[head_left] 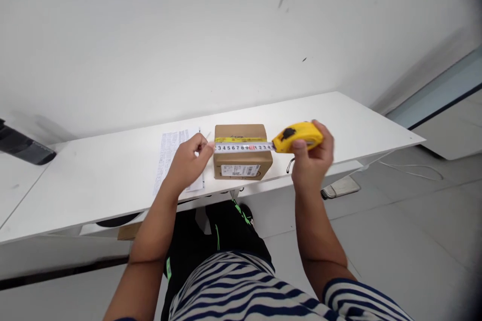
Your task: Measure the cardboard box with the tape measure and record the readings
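A small brown cardboard box (241, 160) with a white label and a yellow tape strip sits on the white table (113, 170). My right hand (312, 160) grips a yellow tape measure (298, 136) just right of the box. Its white blade (244, 148) stretches leftward across the box top. My left hand (188, 160) pinches the blade's end at the box's left edge.
A printed paper sheet (169, 153) lies left of the box, partly under my left hand. A dark device (22, 146) rests at the far left. A white wall stands behind the table. A cable (410, 170) and a flat grey object (341, 188) lie on the floor to the right.
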Available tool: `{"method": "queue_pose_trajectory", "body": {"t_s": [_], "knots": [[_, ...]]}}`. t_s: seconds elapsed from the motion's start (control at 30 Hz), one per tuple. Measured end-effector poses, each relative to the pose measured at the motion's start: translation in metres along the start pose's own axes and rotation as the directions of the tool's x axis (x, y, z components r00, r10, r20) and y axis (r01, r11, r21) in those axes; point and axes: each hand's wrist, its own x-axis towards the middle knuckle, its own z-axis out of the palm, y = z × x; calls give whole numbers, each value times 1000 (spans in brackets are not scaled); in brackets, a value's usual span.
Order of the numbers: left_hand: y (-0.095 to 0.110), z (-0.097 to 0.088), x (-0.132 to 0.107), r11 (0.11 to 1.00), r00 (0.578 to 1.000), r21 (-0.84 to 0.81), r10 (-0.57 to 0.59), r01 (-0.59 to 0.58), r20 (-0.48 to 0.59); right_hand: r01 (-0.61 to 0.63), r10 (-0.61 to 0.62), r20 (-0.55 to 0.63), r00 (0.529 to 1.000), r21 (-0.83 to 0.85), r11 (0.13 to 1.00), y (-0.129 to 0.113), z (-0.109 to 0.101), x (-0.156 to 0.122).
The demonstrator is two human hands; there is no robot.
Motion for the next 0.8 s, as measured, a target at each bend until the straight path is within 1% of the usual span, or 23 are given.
{"method": "queue_pose_trajectory", "body": {"t_s": [0.07,0.1,0.13,0.17,0.2,0.23,0.27,0.3,0.33,0.37,0.4,0.43,0.47,0.5,0.53,0.57,0.6,0.63,0.67,0.7,0.73,0.77,0.8], "knots": [[7,-8,-34,994,997,-84,74,-74,-5,143,-143,-4,990,57,988,-25,0,-22],[6,-8,-51,988,996,-134,84,-80,29,179,-182,26,983,96,979,-36,2,-38],[1,-7,-66,981,993,-188,71,-53,90,171,-187,96,978,153,973,-47,5,-56],[-7,-4,-82,969,984,-248,37,8,177,121,-168,202,965,225,967,-55,9,-76],[-18,0,-96,945,959,-312,-7,99,283,30,-113,299,947,269,963,-61,14,-96],[-31,6,-111,899,921,-384,-51,212,387,-78,-35,404,914,261,962,-65,20,-116],[-45,12,-125,822,875,-466,-78,328,478,-153,26,486,874,223,963,-67,26,-135],[-59,18,-139,707,837,-563,-76,429,542,-189,62,545,836,181,965,-67,32,-151],[-71,25,-153,560,823,-660,-70,501,564,-207,86,597,797,138,969,-66,38,-165],[-80,30,-165,416,822,-730,-79,542,565,-198,85,637,766,108,974,-64,45,-176],[-87,35,-176,306,837,-784,-100,540,538,-174,64,678,733,97,980,-62,51,-183],[-91,39,-184,229,858,-827,-142,514,494,-144,21,728,685,107,984,-61,57,-187],[-93,41,-188,194,879,-862,-206,468,430,-110,-44,784,619,141,984,-59,64,-188],[-94,42,-189,196,895,-892,-283,406,345,-81,-120,835,536,193,978,-56,72,-186],[-95,40,-185,228,900,-912,-361,340,245,-67,-195,876,442,249,966,-54,81,-181],[-96,35,-177,279,893,-919,-427,277,140,-68,-248,900,359,290,955,-50,91,-174],[-99,29,-165,348,879,-911,-475,221,32,-69,-258,913,314,294,953,-46,103,-164],[-105,20,-149,428,874,-885,-483,182,-54,-60,-219,925,310,249,967,-40,115,-154],[-112,10,-130,502,875,-849,-472,166,-107,-23,-135,933,334,151,988,-34,128,-143],[-121,-1,-108,576,878,-803,-452,154,-156,55,-34,936,351,15,998,-27,140,-131],[-130,-11,-84,648,885,-748,-422,142,-198,177,75,942,328,-140,974,-19,152,-120],[-140,-20,-59,722,887,-681,-386,120,-253,328,179,944,277,-268,906,-12,162,-109],[-149,-26,-34,787,881,-608,-354,100,-313,457,255,944,209,-325,828,-4,170,-99]]}}
